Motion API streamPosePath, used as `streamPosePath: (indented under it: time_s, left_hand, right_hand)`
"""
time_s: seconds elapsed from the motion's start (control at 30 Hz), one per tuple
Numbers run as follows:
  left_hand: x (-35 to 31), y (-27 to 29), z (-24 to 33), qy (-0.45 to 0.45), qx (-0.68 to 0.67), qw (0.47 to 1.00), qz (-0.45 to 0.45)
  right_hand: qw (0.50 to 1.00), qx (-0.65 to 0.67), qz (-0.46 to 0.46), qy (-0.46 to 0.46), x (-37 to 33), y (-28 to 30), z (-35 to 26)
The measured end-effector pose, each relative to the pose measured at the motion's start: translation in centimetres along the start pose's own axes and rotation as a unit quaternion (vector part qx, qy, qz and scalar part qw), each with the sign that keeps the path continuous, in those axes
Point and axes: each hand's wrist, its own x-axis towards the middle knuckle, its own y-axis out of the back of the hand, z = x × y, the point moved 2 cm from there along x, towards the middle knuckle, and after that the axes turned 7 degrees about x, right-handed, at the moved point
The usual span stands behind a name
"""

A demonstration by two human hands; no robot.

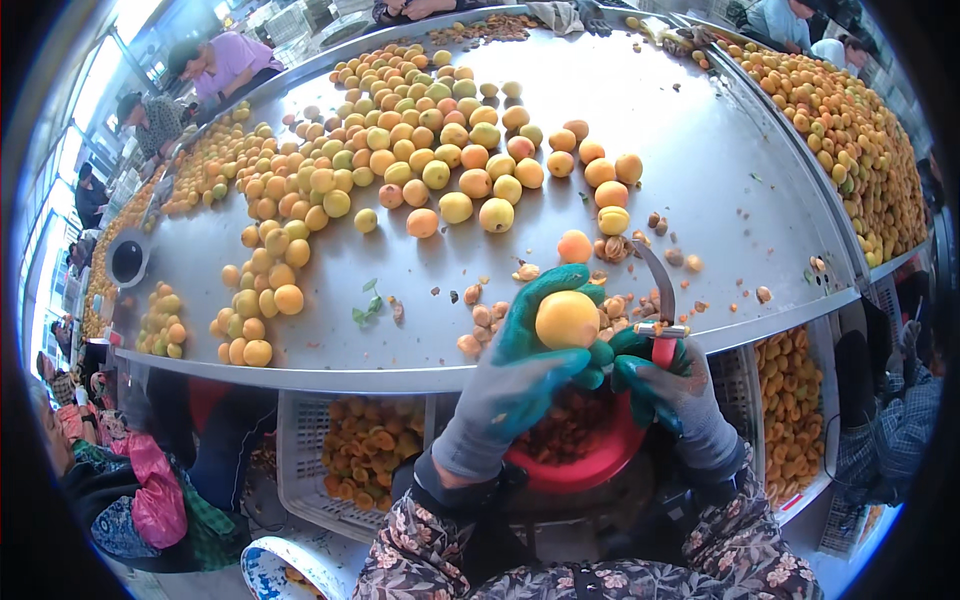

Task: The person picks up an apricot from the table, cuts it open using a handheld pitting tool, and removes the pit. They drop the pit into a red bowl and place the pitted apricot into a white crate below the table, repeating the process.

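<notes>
My left hand, in a grey glove with a green coated palm and fingers, is closed round a yellow-orange apricot. Beside it my right hand, gloved the same way, grips the red handle of a curved knife, whose blade points up and away from me. The blade stands apart from the fruit. Under both hands is a red basin with brownish-orange pieces in it. Brown apricot pits lie on the metal table around my hands. One loose apricot sits just beyond the left fingers.
Many apricots spread over the table's middle and left. A tall heap stands at the right. Crates of halved apricots flank me below the edge. A white bucket stands lower left. Several people work around the table.
</notes>
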Motion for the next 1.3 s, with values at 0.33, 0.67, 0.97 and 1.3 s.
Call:
streamPosePath:
  time_s: [0.33,0.67,0.97,1.3]
  left_hand:
    - [-0.5,0.3,0.0,-0.054,0.22,0.97,0.088]
    - [-0.6,-0.1,0.4,-0.129,0.645,0.743,0.119]
    - [-0.9,-0.2,-0.7,-0.081,0.3,0.949,0.057]
    - [-1.0,1.4,-3.4,-0.341,0.354,0.868,0.065]
  right_hand:
    - [0.939,-0.284,0.025,0.191,1.0,1.4,1.3]
    - [0.822,-0.47,0.096,0.307,0.9,1.4,-0.7]
    - [0.996,-0.019,-0.009,0.082,-0.4,-0.1,0.4]
    - [0.926,-0.31,-0.021,0.214,-0.3,-2.7,0.8]
